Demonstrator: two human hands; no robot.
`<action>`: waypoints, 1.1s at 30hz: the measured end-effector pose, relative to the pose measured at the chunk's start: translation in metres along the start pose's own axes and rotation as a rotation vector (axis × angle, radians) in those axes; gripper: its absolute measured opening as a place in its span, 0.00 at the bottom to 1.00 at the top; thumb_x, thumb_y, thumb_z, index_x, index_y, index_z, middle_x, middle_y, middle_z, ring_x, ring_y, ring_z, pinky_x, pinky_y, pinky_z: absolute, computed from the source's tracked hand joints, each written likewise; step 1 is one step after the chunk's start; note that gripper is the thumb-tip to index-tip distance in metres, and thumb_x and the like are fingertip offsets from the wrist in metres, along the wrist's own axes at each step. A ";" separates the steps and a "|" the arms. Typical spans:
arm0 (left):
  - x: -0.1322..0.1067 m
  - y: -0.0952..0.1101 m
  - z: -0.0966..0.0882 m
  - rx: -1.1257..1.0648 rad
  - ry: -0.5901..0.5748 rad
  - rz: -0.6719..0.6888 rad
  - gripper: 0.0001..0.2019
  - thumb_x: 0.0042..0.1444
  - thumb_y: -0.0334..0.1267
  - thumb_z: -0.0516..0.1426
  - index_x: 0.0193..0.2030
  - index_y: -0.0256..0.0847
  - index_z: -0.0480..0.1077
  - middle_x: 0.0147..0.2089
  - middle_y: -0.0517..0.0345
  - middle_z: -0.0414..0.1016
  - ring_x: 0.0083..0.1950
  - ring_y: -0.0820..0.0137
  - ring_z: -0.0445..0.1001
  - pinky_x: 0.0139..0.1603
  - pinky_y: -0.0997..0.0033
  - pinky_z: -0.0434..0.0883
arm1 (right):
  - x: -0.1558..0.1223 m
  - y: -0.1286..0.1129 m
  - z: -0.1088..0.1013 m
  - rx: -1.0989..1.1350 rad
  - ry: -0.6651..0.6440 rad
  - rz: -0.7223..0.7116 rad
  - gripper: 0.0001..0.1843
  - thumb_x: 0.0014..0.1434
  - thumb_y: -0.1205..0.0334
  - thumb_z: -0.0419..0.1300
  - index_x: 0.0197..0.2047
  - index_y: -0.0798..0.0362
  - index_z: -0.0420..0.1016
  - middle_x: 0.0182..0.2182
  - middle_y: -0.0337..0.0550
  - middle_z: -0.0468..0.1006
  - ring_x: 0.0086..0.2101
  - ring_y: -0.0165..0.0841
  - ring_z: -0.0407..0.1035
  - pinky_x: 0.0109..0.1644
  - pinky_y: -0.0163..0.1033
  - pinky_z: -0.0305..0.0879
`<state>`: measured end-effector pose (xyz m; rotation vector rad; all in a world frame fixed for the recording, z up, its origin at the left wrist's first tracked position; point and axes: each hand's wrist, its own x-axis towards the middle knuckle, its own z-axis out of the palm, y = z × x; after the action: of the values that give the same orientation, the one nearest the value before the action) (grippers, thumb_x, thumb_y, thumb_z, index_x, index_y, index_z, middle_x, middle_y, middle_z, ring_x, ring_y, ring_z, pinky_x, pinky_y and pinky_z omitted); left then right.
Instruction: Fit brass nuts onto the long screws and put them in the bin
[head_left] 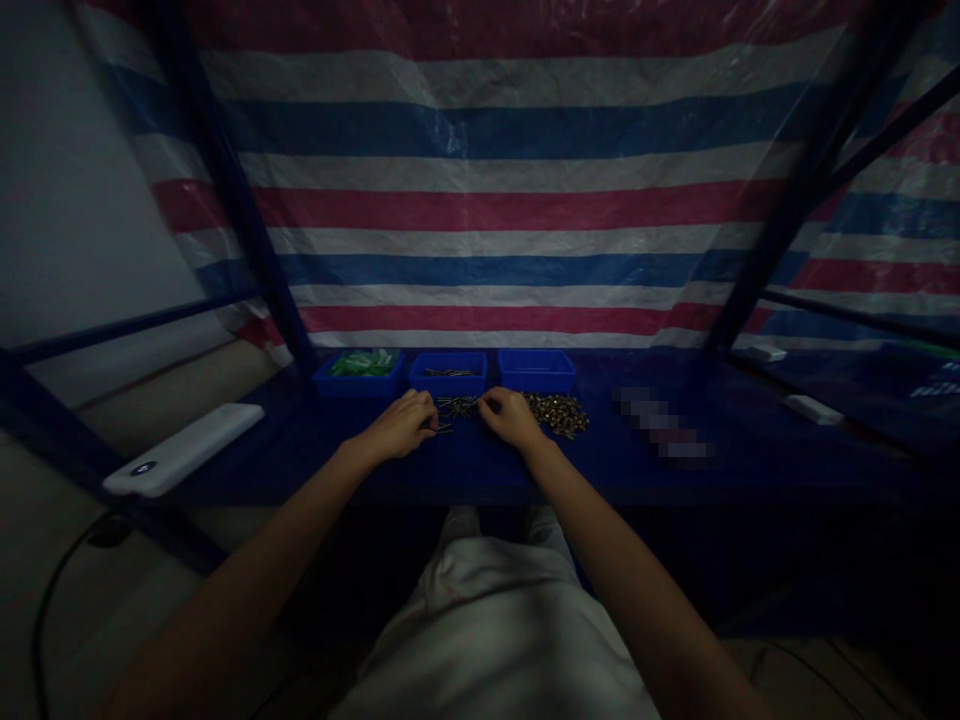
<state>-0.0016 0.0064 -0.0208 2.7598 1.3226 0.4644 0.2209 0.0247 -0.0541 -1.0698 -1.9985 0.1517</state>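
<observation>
My left hand point(401, 425) rests on the dark blue bench with its fingers curled at the left edge of a small heap of dark pins point(456, 406). My right hand point(510, 415) is curled at the heap's right edge. What either hand pinches is too small and dim to make out. A pile of brass-coloured small parts point(559, 412) lies just right of my right hand. Behind the hands stand three blue trays: the left tray point(360, 375) holds green pieces, the middle tray point(448, 378) holds dark pins, and what the right tray point(537, 372) holds I cannot see.
A white flat device point(184, 448) lies on the frame at the left. Two small white blocks point(814, 408) sit at the right. Dark blue frame posts point(240, 220) rise on both sides before a red, white and blue striped tarp point(495, 190). A cable point(52, 590) trails on the floor.
</observation>
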 end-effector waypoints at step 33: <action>0.026 0.007 0.004 -1.284 0.696 -0.612 0.08 0.45 0.34 0.58 0.30 0.35 0.62 0.26 0.59 0.73 0.15 0.83 0.60 0.14 0.81 0.50 | 0.001 0.000 0.000 0.006 -0.002 -0.009 0.08 0.56 0.65 0.53 0.27 0.54 0.71 0.26 0.42 0.74 0.29 0.30 0.67 0.36 0.33 0.59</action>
<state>0.0204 0.0220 -0.0169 1.1148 1.1581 1.5517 0.2206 0.0250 -0.0534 -1.0571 -2.0033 0.1539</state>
